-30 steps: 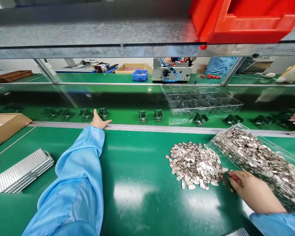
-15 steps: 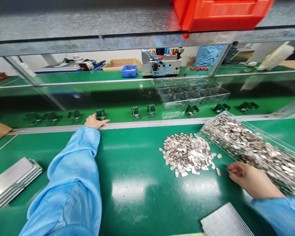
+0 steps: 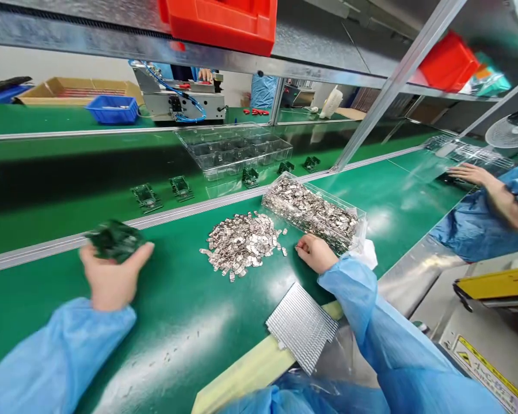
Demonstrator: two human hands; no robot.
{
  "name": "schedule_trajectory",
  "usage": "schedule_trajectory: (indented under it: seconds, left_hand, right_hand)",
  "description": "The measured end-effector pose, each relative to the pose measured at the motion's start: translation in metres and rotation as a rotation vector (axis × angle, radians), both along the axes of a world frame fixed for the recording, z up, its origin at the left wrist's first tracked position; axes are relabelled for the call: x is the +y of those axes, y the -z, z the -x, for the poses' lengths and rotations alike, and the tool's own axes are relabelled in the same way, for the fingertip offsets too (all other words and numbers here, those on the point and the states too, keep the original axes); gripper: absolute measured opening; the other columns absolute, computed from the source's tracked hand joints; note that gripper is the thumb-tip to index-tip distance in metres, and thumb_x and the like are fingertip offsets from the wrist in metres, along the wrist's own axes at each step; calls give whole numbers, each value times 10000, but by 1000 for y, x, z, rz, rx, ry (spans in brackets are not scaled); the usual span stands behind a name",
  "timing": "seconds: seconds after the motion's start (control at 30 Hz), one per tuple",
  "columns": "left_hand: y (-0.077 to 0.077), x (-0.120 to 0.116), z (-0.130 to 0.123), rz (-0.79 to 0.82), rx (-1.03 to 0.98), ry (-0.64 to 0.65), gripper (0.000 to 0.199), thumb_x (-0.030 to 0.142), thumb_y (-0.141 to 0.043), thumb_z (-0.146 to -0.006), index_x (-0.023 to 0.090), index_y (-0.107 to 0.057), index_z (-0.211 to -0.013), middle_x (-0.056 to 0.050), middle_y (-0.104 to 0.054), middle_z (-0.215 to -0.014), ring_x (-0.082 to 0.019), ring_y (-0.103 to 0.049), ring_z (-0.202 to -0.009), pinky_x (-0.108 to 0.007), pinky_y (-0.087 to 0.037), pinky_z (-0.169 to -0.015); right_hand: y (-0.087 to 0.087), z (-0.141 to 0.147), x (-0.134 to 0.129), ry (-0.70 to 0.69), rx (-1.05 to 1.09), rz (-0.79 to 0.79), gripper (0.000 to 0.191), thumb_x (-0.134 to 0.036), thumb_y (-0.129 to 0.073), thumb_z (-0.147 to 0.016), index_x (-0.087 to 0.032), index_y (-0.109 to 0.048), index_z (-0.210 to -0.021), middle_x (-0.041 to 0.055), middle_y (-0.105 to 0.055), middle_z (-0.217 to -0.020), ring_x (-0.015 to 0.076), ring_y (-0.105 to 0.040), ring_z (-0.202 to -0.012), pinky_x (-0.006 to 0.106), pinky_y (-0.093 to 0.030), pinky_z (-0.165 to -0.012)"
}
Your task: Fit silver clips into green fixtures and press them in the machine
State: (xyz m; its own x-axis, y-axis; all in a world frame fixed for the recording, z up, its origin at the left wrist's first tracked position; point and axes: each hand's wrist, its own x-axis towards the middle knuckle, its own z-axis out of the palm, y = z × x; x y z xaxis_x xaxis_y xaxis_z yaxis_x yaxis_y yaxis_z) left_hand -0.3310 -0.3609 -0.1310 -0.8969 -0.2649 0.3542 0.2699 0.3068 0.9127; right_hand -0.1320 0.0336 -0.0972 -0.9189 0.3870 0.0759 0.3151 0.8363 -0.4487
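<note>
My left hand (image 3: 112,282) grips a green circuit board assembly (image 3: 115,238), blurred by motion, above the green table near the rail. My right hand (image 3: 315,253) rests beside the clear bin's near side, fingers pinched together; whatever is between them is too small to make out. To its left lies a heap of small silvery metal pieces (image 3: 244,241). The clear plastic bin (image 3: 362,218) behind my right hand is filled with more such pieces. Below the heap, a ribbed metal plate (image 3: 302,325) lies near the table's front edge, partly over a pale yellow strip (image 3: 246,374).
Several green boards (image 3: 181,188) stand on the belt beyond the metal rail (image 3: 168,220). A clear compartment tray (image 3: 242,149) sits behind them. Overhead is a shelf with a red bin (image 3: 224,26). At right, a co-worker's hand (image 3: 470,172) is at the table; a slanted post (image 3: 397,86) stands between.
My left hand has lifted the circuit board assembly off the belt and brought it toward me over the table. The view has swung right. My right hand stays pinched near the bin.
</note>
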Motion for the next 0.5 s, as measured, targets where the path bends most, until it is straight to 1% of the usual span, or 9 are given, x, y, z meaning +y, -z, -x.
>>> schedule_trajectory:
  seconds: [0.03, 0.1, 0.17, 0.2, 0.27, 0.33, 0.37, 0.43, 0.5]
  left_hand:
    - [-1, 21, -30, -148, -121, 113, 822, 401, -925, -459, 204, -415, -1073, -4, -624, -1008, -151, -629, -864, -368, -547, -853]
    - [-8, 58, -86, -332, -332, 399, 765, 360, -923, -484, 220, -444, -1064, 12, -617, -976, -134, -633, -802, -297, -571, -750]
    - [-16, 84, -130, -444, -525, 642, 734, 325, -917, -510, 232, -447, -1067, 24, -615, -945, -123, -633, -725, -288, -591, -673]
    - [-21, 95, -146, -478, -602, 737, 723, 310, -911, -530, 237, -445, -1078, 27, -616, -939, -121, -633, -705, -302, -603, -668]
    - [-28, 111, -170, -509, -688, 888, 697, 289, -892, -582, 241, -447, -1116, 18, -621, -965, -125, -642, -715, -341, -620, -711]
    - [-33, 124, -183, -505, -691, 1015, 650, 275, -868, -632, 234, -464, -1140, -11, -624, -1028, -143, -654, -777, -354, -619, -760]
    - [-34, 129, -188, -499, -669, 1070, 628, 267, -857, -652, 228, -473, -1147, -27, -622, -1062, -157, -656, -825, -346, -614, -781]
    - [-33, 138, -196, -479, -609, 1167, 587, 251, -834, -690, 221, -485, -1162, -48, -612, -1111, -176, -645, -921, -321, -597, -820]
    - [-28, 142, -201, -457, -541, 1240, 576, 243, -806, -729, 236, -476, -1201, -42, -603, -1114, -165, -630, -951, -290, -576, -838]
  right_hand:
    - [-5, -8, -4, -4, 20, 17, 122, -182, -573, -794, -213, -548, -679, 22, -632, -674, 170, -617, -636, 271, -468, -627]
    - [-15, -29, -17, -24, 81, 103, 105, -252, -549, -872, -209, -580, -781, 12, -652, -674, 166, -633, -621, 266, -483, -601]
    - [-25, -54, -34, -68, 187, 253, 141, -326, -574, -902, -211, -615, -832, -1, -662, -670, 160, -636, -606, 259, -490, -574]
    - [-30, -66, -44, -96, 248, 330, 153, -346, -609, -895, -213, -638, -825, 0, -671, -683, 160, -639, -621, 259, -494, -575]
    - [-35, -90, -63, -142, 364, 447, 133, -330, -662, -877, -218, -690, -811, 16, -704, -753, 172, -659, -702, 269, -512, -625]
    - [-36, -109, -79, -127, 442, 505, 93, -281, -664, -880, -228, -729, -840, 28, -729, -824, 179, -673, -769, 277, -526, -679]
    - [-34, -116, -86, -88, 477, 539, 82, -261, -662, -880, -233, -738, -871, 30, -735, -842, 179, -677, -780, 278, -531, -691]
    - [-28, -128, -97, 39, 529, 630, 86, -247, -675, -865, -239, -735, -926, 27, -740, -844, 175, -681, -753, 272, -538, -672]
    - [-23, -135, -106, 159, 545, 716, 77, -250, -704, -838, -239, -730, -909, 16, -736, -799, 164, -671, -693, 257, -533, -633]
